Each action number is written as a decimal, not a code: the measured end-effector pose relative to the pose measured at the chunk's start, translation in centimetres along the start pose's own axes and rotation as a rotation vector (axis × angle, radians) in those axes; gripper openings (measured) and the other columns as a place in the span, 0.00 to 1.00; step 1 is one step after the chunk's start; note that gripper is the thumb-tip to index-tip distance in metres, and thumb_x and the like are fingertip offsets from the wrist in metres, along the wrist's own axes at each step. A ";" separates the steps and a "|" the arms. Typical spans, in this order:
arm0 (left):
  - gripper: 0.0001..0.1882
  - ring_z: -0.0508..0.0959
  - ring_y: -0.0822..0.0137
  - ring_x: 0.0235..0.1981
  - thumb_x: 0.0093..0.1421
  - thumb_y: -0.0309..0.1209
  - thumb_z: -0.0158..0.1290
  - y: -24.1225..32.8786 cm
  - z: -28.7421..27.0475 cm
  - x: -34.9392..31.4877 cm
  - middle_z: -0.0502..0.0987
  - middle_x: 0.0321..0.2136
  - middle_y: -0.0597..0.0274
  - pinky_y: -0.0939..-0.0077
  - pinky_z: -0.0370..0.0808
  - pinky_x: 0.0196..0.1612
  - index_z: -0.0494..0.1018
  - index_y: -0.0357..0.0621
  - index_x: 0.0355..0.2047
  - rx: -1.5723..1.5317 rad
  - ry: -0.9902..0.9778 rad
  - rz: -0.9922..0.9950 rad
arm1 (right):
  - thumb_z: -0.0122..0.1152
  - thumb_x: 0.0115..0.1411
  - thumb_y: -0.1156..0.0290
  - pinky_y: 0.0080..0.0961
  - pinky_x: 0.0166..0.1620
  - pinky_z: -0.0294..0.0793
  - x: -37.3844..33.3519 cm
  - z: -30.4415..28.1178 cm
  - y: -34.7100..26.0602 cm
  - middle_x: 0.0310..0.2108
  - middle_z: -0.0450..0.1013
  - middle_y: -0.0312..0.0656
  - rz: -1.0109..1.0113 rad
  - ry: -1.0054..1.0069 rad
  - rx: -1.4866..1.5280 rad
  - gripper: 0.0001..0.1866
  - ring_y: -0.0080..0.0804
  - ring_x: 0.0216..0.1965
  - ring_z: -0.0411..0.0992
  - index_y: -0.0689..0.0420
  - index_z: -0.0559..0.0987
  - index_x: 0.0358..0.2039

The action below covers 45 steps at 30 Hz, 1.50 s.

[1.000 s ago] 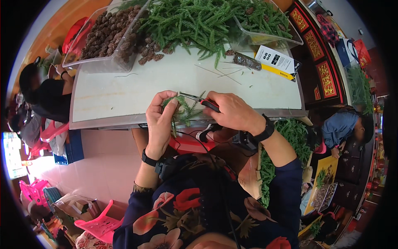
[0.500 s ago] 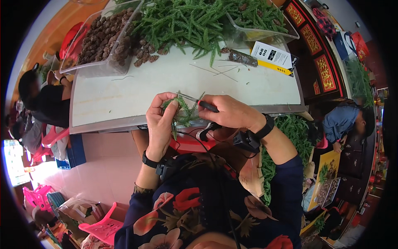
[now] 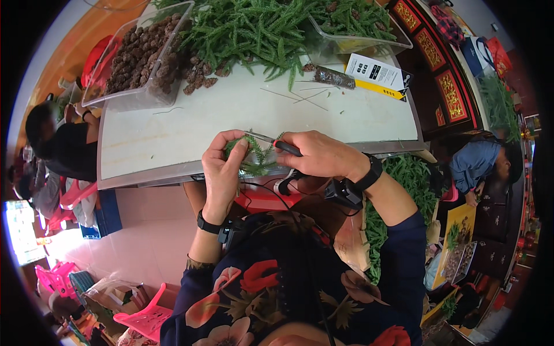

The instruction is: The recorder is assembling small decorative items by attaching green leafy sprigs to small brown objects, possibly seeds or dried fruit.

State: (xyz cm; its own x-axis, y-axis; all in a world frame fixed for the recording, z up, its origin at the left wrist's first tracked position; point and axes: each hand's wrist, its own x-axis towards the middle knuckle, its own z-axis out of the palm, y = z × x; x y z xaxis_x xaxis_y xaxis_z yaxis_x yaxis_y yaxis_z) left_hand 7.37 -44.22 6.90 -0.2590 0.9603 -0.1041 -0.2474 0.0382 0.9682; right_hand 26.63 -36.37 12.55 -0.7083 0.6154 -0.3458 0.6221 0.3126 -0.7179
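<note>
My left hand [image 3: 218, 164] pinches a green artificial pine sprig [image 3: 258, 163] between thumb and fingertips, just over the table's near edge. My right hand [image 3: 323, 154] is closed around the black-and-red handle of a slim, pointed metal tool [image 3: 287, 147]. That tool's thin metal end runs left across the top of the sprig to my left fingertips. Whether its tip grips the sprig or only touches it, I cannot tell. Several thin wires [image 3: 295, 99] lie on the white tabletop [image 3: 213, 122] beyond my hands.
A clear bin of pinecones [image 3: 137, 63] stands far left, loose pinecones [image 3: 199, 78] beside it. Green sprigs [image 3: 248, 34] are heaped at the back. A dark bundle [image 3: 333, 77] and a yellow-and-white package [image 3: 378, 75] lie at right. People work on both sides.
My hands hold nearly the same pose. The tool's metal end lies slightly lower across the sprig, and the whole view has shifted a little.
</note>
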 end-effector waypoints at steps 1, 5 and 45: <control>0.08 0.74 0.80 0.30 0.63 0.24 0.52 0.0 0.0 0.0 0.78 0.30 0.66 0.88 0.71 0.35 0.73 0.35 0.42 0.001 -0.001 0.000 | 0.58 0.60 0.62 0.36 0.40 0.71 0.0 0.1 0.1 0.33 0.76 0.53 0.000 0.001 0.001 0.16 0.49 0.36 0.74 0.64 0.74 0.40; 0.08 0.75 0.80 0.30 0.63 0.25 0.53 -0.2 0.1 0.1 0.78 0.30 0.66 0.87 0.71 0.35 0.73 0.35 0.41 -0.007 0.004 0.000 | 0.58 0.60 0.63 0.38 0.39 0.71 0.1 0.4 0.4 0.33 0.75 0.54 -0.013 0.017 -0.038 0.16 0.52 0.35 0.74 0.64 0.74 0.40; 0.06 0.73 0.81 0.28 0.62 0.21 0.51 -1.6 0.4 0.7 0.76 0.28 0.66 0.88 0.71 0.32 0.73 0.33 0.38 -0.073 -0.008 -0.080 | 0.59 0.55 0.68 0.44 0.35 0.75 0.9 3.9 3.4 0.22 0.73 0.61 -0.130 0.195 -0.183 0.15 0.58 0.28 0.75 0.70 0.72 0.31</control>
State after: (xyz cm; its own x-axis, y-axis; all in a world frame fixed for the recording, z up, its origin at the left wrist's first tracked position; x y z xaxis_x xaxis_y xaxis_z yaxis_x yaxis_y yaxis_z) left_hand 7.98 -43.53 5.38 -0.2288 0.9570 -0.1782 -0.3341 0.0947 0.9378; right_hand 26.82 -37.54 7.46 -0.7192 0.6839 -0.1227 0.5929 0.5119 -0.6217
